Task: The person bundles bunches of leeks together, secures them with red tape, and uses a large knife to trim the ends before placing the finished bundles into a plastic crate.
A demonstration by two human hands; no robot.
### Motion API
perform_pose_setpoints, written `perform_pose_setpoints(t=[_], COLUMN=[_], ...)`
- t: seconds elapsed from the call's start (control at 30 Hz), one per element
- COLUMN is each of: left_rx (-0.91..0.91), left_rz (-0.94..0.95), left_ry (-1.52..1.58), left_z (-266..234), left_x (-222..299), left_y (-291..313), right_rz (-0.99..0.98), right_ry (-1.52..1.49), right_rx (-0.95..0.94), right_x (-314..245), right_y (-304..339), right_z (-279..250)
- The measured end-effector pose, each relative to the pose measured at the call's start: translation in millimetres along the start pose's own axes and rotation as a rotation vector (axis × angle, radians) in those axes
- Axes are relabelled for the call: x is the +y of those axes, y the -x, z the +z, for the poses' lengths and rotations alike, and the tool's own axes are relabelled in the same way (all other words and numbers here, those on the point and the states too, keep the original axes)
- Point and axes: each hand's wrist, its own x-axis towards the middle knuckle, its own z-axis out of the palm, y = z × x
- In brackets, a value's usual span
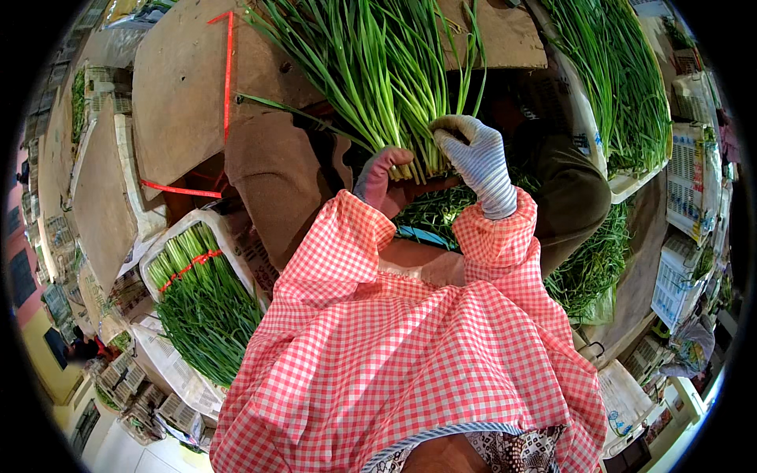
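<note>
A loose bunch of garlic chives (386, 87) lies fanned out in front of me, pale stem ends toward me and green leaves pointing away. My left hand (382, 175), in a dark glove with a pinkish thumb, is closed around the stem ends from the left and below; its thumb lies over them. On the right side of the same stems, my right hand (478, 162) in a white and blue striped glove has its fingertips pinched against the chives. Beneath both hands is a heap of loose green trimmings (441, 206), partly hidden by my sleeves.
Brown board (185, 87) with red strips (229, 71) lies ahead and left. A white crate (147, 272) at left holds chives tied with a red band (192, 268). Another white crate (631, 189) at right is full of loose chives (619, 87). More trimmings (591, 268) lie right of my knee.
</note>
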Motion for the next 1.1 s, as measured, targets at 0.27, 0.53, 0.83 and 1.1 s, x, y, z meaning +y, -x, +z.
perform_pose_setpoints(t=[0.27,0.53,0.83,1.1], left_rx=[-0.022,-0.061,-0.133,-0.071], left_rz=[0.028,0.021,0.010,0.223], left_ry=[0.044,0.111,0.247,-0.095], left_z=[21,18,-6,-49], left_x=[3,2,-3,-16], left_y=[3,4,-1,-16], right_rz=[-0.098,-0.354,-0.365,-0.279], right_ry=[0.073,0.178,0.564,0.198], right_rx=[0.069,0.075,-0.076,-0.267], right_x=[22,-16,-11,-21], right_y=[-5,6,-3,26], right_z=[-1,-8,11,-5])
